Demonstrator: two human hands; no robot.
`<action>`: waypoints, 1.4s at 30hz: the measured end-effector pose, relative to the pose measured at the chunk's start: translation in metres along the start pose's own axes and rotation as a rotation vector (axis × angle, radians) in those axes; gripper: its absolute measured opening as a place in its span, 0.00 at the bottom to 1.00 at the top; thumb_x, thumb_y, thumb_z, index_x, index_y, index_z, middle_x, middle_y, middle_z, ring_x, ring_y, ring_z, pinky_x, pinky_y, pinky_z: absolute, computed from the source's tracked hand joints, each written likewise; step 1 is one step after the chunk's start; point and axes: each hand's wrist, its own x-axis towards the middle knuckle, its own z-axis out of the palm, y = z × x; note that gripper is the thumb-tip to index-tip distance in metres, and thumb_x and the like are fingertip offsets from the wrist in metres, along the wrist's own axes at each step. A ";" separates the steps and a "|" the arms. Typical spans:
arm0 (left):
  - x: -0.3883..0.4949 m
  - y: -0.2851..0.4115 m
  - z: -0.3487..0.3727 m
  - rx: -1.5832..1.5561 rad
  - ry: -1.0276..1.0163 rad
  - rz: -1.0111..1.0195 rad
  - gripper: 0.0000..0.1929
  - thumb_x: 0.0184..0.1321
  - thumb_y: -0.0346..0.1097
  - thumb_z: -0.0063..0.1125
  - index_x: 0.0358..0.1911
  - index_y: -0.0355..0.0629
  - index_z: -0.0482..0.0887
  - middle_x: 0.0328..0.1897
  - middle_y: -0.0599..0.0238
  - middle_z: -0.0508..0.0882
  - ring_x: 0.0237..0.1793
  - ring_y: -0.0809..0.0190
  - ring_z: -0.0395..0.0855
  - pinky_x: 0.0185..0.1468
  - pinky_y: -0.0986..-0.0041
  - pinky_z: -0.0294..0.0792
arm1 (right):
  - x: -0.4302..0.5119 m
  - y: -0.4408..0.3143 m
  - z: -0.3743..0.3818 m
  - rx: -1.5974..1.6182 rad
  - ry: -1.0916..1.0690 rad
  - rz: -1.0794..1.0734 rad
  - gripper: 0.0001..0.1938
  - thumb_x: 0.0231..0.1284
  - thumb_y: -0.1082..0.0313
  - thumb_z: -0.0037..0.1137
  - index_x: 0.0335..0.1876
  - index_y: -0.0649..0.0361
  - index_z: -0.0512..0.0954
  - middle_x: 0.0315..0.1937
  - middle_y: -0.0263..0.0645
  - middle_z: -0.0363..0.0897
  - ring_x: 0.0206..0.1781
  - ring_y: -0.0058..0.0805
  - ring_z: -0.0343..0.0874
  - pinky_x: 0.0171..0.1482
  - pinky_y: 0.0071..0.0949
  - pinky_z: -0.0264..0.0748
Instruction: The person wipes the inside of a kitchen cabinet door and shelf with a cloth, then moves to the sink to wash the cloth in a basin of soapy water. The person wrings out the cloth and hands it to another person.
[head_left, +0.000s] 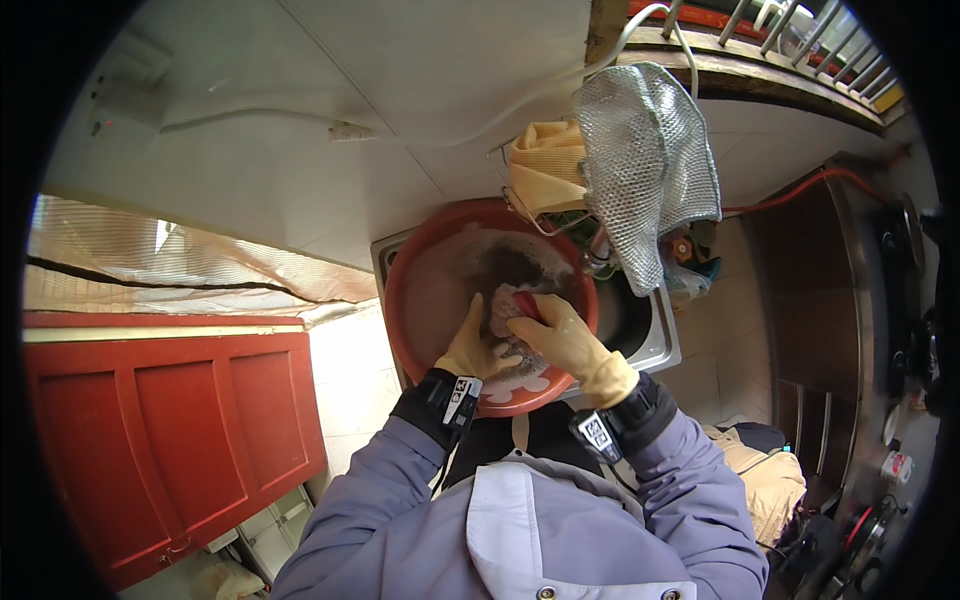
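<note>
A large orange-red plastic basin (399, 300) holds cloudy, foamy water and rests over a stainless steel sink (667, 330). My right hand (559, 337), in a pale yellow rubber glove, grips a small red object (526, 306), whose kind I cannot tell. Against it lies a pinkish, suds-covered thing (502, 309), perhaps a cloth or scrubber. My left hand (480, 349), gloved alike, is inside the basin just left of it, thumb and fingers apart, with nothing clearly held. Dark matter shows under the water beyond both hands.
A silvery mesh cloth (645, 165) and a yellow cloth (547, 169) hang from a wire rack over the basin's far right rim. Behind them a faucet (598, 255) is partly hidden. A red door (172, 435) stands at left, and a dark cabinet (802, 285) at right.
</note>
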 end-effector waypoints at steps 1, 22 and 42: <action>0.005 0.000 0.000 0.096 -0.191 0.065 0.32 0.69 0.63 0.42 0.70 0.52 0.62 0.68 0.60 0.70 0.66 0.50 0.67 0.70 0.52 0.60 | -0.008 -0.010 0.002 0.100 0.003 -0.026 0.13 0.57 0.65 0.60 0.33 0.71 0.79 0.25 0.41 0.79 0.31 0.26 0.77 0.37 0.28 0.74; 0.002 0.001 0.050 0.646 -0.255 0.752 0.23 0.72 0.50 0.41 0.57 0.38 0.73 0.53 0.55 0.81 0.54 0.54 0.80 0.58 0.66 0.72 | 0.055 0.056 0.048 -0.422 0.593 -0.465 0.17 0.64 0.59 0.52 0.32 0.68 0.80 0.43 0.61 0.76 0.49 0.61 0.71 0.53 0.51 0.67; -0.013 0.023 0.024 0.400 0.083 0.446 0.17 0.71 0.43 0.54 0.57 0.44 0.76 0.46 0.67 0.83 0.44 0.67 0.82 0.47 0.76 0.76 | 0.069 0.095 -0.043 -0.386 0.638 0.215 0.31 0.61 0.47 0.59 0.58 0.70 0.74 0.56 0.58 0.78 0.60 0.52 0.76 0.60 0.37 0.71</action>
